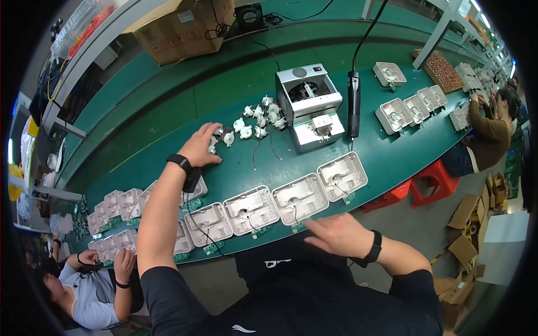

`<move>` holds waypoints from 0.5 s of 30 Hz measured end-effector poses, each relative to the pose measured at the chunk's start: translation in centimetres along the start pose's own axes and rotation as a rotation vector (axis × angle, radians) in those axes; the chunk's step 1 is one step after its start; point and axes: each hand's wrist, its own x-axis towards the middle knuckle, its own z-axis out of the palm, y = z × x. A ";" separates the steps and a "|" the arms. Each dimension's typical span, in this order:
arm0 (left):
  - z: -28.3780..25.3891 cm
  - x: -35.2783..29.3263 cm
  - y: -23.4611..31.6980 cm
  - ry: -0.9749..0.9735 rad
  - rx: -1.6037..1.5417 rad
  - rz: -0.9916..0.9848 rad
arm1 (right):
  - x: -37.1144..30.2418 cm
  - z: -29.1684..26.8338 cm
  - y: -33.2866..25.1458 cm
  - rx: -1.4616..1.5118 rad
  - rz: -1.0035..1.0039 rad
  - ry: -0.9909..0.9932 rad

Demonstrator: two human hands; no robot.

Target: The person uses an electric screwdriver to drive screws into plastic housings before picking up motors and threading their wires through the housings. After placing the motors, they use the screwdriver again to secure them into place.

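Note:
My left hand reaches over the table at the left end of a loose group of small white motor-like parts, some with thin wires. Its thumb and fingers are spread around a few of these parts, and no firm grip shows. Below it runs a row of pale, open plastic housings, each with a cable and a small green circuit board at its near edge. My right hand hovers at the table's near edge, fingers apart and holding nothing visible. It is nearest to a housing and its circuit board.
A grey machine stands mid-table, beside a hanging black electric screwdriver. More housings sit at right. A cardboard box stands at the back. Co-workers sit at left and far right; red stools flank the table.

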 end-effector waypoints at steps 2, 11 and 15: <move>0.9 0.4 0.4 0.026 0.067 -0.048 | 0.2 0.5 -0.4 0.017 -0.047 -0.002; -4.0 1.6 -0.9 -0.154 -0.593 -0.300 | 0.6 -4.3 0.1 0.073 0.018 0.022; -6.9 -0.4 0.9 0.192 -1.569 -0.378 | 7.5 -7.6 0.7 0.180 0.040 0.214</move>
